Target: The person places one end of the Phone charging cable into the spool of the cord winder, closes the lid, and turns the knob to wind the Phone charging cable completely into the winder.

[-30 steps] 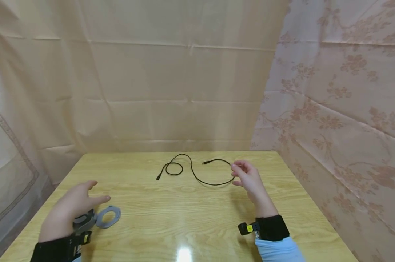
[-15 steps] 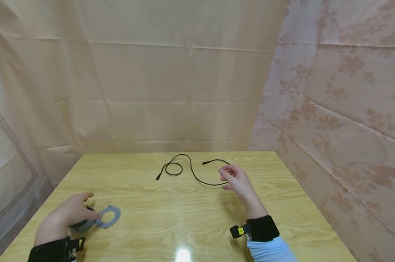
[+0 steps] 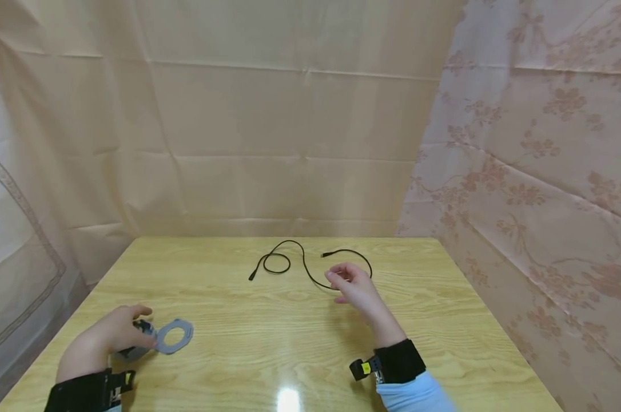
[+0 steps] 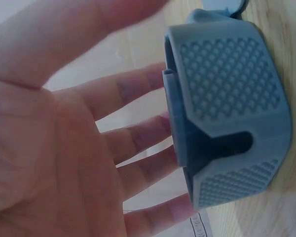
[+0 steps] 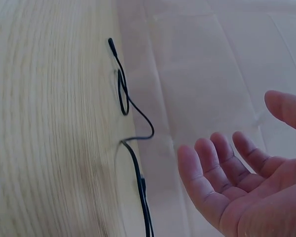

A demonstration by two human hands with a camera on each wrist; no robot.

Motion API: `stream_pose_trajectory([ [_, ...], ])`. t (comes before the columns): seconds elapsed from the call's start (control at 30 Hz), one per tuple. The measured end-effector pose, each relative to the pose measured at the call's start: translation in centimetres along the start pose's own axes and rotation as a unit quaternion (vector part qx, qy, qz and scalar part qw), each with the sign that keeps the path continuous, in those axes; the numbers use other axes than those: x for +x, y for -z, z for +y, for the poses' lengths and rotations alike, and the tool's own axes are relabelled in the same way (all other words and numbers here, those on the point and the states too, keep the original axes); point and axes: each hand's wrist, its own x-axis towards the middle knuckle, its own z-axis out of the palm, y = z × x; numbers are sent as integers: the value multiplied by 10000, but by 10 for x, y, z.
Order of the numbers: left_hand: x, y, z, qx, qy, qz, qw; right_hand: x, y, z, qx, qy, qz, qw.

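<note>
A grey octagonal case (image 4: 232, 79) with diamond-textured sides sits on the wooden table at the left. A flat grey ring (image 3: 188, 332) is hinged out from it to the right. Over the case is my left hand (image 3: 110, 332); in the left wrist view its nearly straight fingers reach the case's far edge, with the thumb held apart. My right hand (image 3: 359, 292) hovers over the black cable (image 5: 138, 170), palm hollow, fingers loosely bent around nothing. The cable lies in loose curves at the back, a plug (image 3: 251, 276) at its left end. In the head view my right hand hides part of it.
The pale wooden table (image 3: 269, 343) ends at a beige curtain (image 3: 269, 143) behind. A flowered pink cloth (image 3: 521, 189) hangs along the right side, a white cloth (image 3: 12, 240) on the left. Both wrists carry black straps with small cameras.
My left hand has come down onto the grey case. My right hand has moved left and slightly toward me, uncovering the cable's right-hand curve.
</note>
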Motion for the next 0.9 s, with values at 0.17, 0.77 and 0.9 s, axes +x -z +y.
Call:
stream_pose_trajectory([
  [0.17, 2, -1, -1, 95, 17, 54, 9999, 0, -12, 0, -48, 185, -330, 9993],
  [0.77, 8, -3, -2, -29, 250, 142, 9996, -4, -68, -12, 93, 350, -1377, 9898],
  [0.9, 7, 1, 5, 18, 196, 274, 9994, -4, -69, -13, 48, 316, -1354, 9903],
])
